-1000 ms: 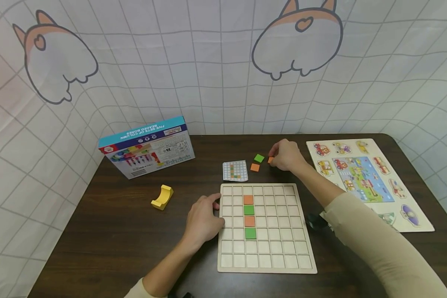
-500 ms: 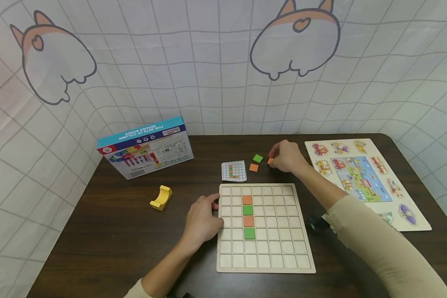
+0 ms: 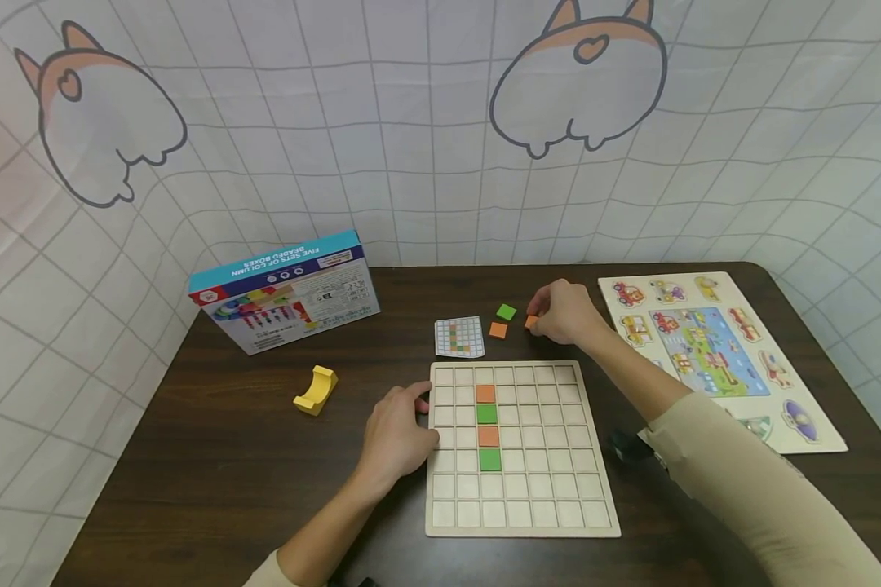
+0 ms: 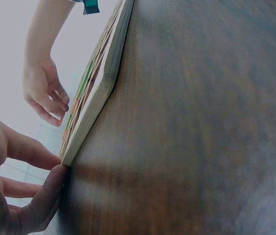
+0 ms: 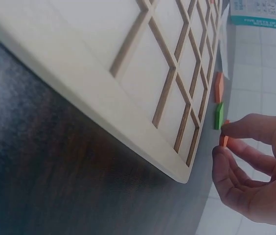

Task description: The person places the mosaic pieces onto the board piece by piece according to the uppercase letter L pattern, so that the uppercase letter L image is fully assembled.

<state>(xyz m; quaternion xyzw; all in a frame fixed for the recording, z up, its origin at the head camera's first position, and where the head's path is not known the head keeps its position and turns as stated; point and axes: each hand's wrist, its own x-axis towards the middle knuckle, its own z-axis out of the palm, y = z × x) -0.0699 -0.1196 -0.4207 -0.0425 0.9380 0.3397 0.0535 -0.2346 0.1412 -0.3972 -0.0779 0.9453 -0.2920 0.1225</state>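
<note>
A pale wooden grid board [image 3: 524, 489] lies on the dark table, with a column of alternating orange tiles [image 3: 486, 394] and green tiles [image 3: 489, 460] in its cells. My left hand [image 3: 400, 432] touches the board's left edge with thumb and index finger; the left wrist view shows the fingertips [image 4: 55, 178] against the rim. Beyond the far right corner, my right hand [image 3: 564, 311] pinches an orange tile [image 5: 224, 139] between thumb and finger. Beside it lie a loose green tile [image 3: 506, 312] and a loose orange tile [image 3: 498, 330].
A small pattern card [image 3: 459, 337] lies behind the board. At the back left stands a printed box [image 3: 286, 293], with a yellow curved block [image 3: 316, 390] in front. A picture puzzle board [image 3: 719, 359] lies on the right, partly under the right arm. A white patterned curtain [image 3: 440, 147] hangs behind.
The view shifts slightly, so everything slides a little to the left in the picture. Both hands keep nearly the same place, the right one still at the orange tile.
</note>
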